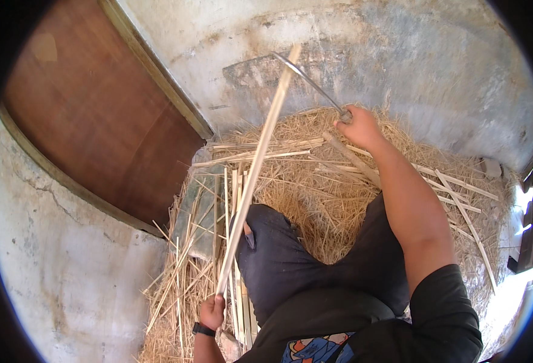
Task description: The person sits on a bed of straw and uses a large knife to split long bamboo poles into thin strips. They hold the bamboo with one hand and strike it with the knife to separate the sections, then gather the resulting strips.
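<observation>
One pale strip (256,166), right of brown door (103,109), pinched at lower end by left hand (212,311), upper end presumably exposed for knife (315,86), gripped farther right of door by closed right hand (358,126).

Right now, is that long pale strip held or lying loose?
Held: the left hand grips the near end of the strip.

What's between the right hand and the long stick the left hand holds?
A knife. In the head view, it pokes out of the right hand and seems to cross the stick near its top.
</observation>
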Demonstrator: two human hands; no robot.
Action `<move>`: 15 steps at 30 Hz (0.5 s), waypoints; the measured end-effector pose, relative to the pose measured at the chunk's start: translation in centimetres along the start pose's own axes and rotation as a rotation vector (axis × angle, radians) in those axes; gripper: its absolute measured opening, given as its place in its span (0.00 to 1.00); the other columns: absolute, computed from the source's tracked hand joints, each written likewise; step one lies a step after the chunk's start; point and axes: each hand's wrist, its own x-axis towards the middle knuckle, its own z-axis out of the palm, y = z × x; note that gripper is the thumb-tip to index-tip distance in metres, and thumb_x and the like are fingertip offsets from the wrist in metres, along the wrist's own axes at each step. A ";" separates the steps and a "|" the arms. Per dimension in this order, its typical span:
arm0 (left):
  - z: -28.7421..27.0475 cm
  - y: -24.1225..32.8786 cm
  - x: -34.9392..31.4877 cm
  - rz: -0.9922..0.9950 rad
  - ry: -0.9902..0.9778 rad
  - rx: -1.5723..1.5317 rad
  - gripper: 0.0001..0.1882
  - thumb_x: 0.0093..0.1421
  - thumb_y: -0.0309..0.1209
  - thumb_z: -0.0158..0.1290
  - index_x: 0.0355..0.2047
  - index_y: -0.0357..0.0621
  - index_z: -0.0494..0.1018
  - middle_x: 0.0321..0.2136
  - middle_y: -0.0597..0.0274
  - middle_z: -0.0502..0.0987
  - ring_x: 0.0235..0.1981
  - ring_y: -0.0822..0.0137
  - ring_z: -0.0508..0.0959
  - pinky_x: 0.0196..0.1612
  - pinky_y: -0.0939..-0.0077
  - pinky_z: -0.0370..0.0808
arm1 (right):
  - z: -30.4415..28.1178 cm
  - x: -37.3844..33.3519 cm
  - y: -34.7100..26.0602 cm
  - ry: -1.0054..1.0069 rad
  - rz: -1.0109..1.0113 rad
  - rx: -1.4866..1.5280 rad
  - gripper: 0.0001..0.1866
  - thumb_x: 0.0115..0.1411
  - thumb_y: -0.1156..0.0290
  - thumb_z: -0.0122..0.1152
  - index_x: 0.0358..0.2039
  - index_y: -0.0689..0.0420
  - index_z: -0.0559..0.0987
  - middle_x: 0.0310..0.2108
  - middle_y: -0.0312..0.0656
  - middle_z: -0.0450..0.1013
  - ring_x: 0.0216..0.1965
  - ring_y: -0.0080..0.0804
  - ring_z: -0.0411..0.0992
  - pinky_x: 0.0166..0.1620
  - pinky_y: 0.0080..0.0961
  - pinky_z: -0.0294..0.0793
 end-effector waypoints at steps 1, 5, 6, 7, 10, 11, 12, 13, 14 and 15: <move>-0.2 1.1 0.9 0.014 0.013 -0.028 0.27 0.74 0.49 0.40 0.24 0.43 0.68 0.17 0.72 0.66 0.19 0.78 0.64 0.23 0.79 0.61 | -0.3 -0.7 -1.3 -0.082 -0.024 0.020 0.21 0.59 0.61 0.65 0.49 0.61 0.79 0.40 0.50 0.80 0.41 0.44 0.80 0.45 0.41 0.78; 0.5 5.0 5.4 0.099 -0.030 -0.221 0.25 0.76 0.46 0.39 0.22 0.47 0.64 0.18 0.74 0.63 0.18 0.80 0.59 0.22 0.81 0.57 | 0.8 -3.3 -4.3 -0.234 -0.354 -0.025 0.15 0.56 0.63 0.67 0.43 0.54 0.81 0.30 0.43 0.80 0.29 0.39 0.79 0.36 0.39 0.79; 1.2 6.2 6.5 0.120 -0.045 -0.271 0.25 0.76 0.46 0.39 0.23 0.47 0.64 0.17 0.74 0.62 0.18 0.80 0.59 0.22 0.81 0.57 | 1.5 -3.8 -4.2 -0.227 -0.488 -0.072 0.14 0.55 0.64 0.67 0.41 0.52 0.81 0.28 0.41 0.80 0.26 0.38 0.79 0.34 0.39 0.78; 1.6 7.1 7.2 0.095 -0.056 -0.311 0.24 0.75 0.46 0.40 0.24 0.46 0.65 0.18 0.74 0.63 0.19 0.80 0.60 0.22 0.82 0.57 | 1.9 -4.8 -5.4 -0.224 -0.595 -0.131 0.13 0.54 0.64 0.67 0.40 0.51 0.81 0.27 0.40 0.80 0.26 0.38 0.79 0.34 0.38 0.78; 2.7 9.5 8.5 0.080 -0.064 -0.320 0.20 0.73 0.45 0.46 0.29 0.43 0.69 0.20 0.74 0.67 0.21 0.81 0.63 0.24 0.84 0.59 | 2.0 -7.0 -8.2 -0.218 -0.818 -0.266 0.11 0.52 0.67 0.67 0.38 0.49 0.81 0.26 0.39 0.79 0.27 0.38 0.78 0.34 0.38 0.78; 2.9 10.8 8.5 0.116 -0.053 -0.250 0.19 0.72 0.45 0.48 0.32 0.41 0.71 0.21 0.74 0.69 0.22 0.82 0.64 0.25 0.84 0.60 | 1.9 -7.1 -8.4 -0.220 -0.824 -0.285 0.11 0.52 0.67 0.67 0.38 0.49 0.81 0.25 0.40 0.78 0.28 0.39 0.79 0.34 0.39 0.78; 3.1 12.4 8.6 0.152 -0.041 -0.181 0.18 0.72 0.44 0.51 0.35 0.39 0.72 0.22 0.73 0.71 0.23 0.82 0.65 0.26 0.84 0.62 | 1.9 -7.0 -8.5 -0.223 -0.831 -0.303 0.11 0.52 0.68 0.66 0.38 0.49 0.81 0.25 0.40 0.78 0.28 0.40 0.79 0.34 0.39 0.78; 3.4 15.0 8.5 0.102 -0.039 -0.224 0.16 0.68 0.41 0.57 0.32 0.41 0.72 0.22 0.78 0.68 0.24 0.83 0.63 0.26 0.82 0.63 | 2.1 -6.2 -7.2 -0.195 -0.734 -0.233 0.12 0.51 0.68 0.67 0.38 0.50 0.81 0.25 0.41 0.78 0.28 0.41 0.79 0.34 0.40 0.78; 3.4 15.0 8.6 0.107 -0.073 -0.217 0.16 0.68 0.41 0.57 0.37 0.39 0.73 0.25 0.76 0.71 0.25 0.83 0.65 0.27 0.82 0.64 | 2.4 -4.5 -5.1 -0.164 -0.637 -0.162 0.12 0.50 0.68 0.67 0.37 0.50 0.81 0.25 0.42 0.78 0.28 0.43 0.78 0.33 0.41 0.77; 3.4 14.6 9.1 0.114 -0.102 -0.212 0.17 0.68 0.41 0.57 0.42 0.37 0.73 0.27 0.73 0.73 0.25 0.82 0.66 0.28 0.82 0.65 | 2.5 -3.4 -3.9 -0.131 -0.545 -0.093 0.13 0.48 0.68 0.67 0.37 0.50 0.81 0.25 0.42 0.78 0.28 0.44 0.78 0.32 0.41 0.77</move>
